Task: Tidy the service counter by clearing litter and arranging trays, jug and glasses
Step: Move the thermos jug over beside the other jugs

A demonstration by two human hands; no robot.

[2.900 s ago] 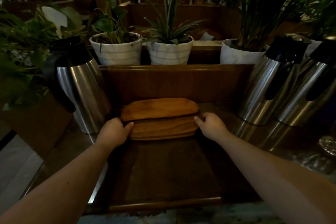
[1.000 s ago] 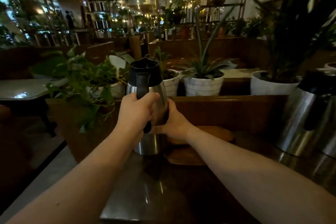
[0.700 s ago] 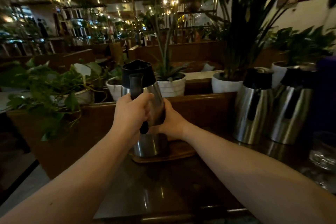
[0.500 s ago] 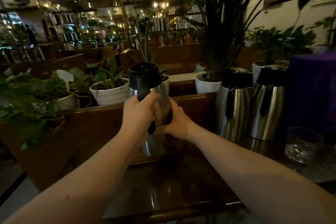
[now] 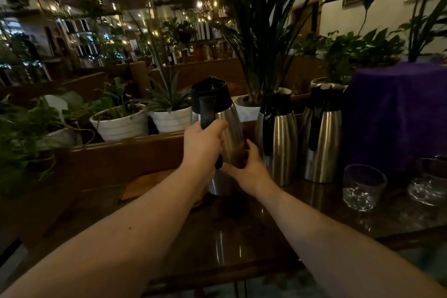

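Note:
I hold a steel jug (image 5: 231,128) with a black lid and handle upright over the dark counter (image 5: 242,237). My left hand (image 5: 202,146) is wrapped around its black handle. My right hand (image 5: 249,169) cups the jug's lower right side. Just to the right stand two matching steel jugs (image 5: 278,138) (image 5: 323,135) against the wooden back ledge. The wooden trays (image 5: 145,186) lie on the counter behind my left forearm, mostly hidden. Two clear glasses (image 5: 362,187) (image 5: 428,182) sit at the right.
A wooden back ledge (image 5: 121,152) borders the counter, with white plant pots (image 5: 121,124) (image 5: 173,118) behind it. Something draped in purple cloth (image 5: 396,113) stands at the far right. Leafy plants (image 5: 24,138) hang over the left side.
My hands left the wooden trays and took up the jug from the left. They have carried it rightwards, and it is now close beside the two other jugs.

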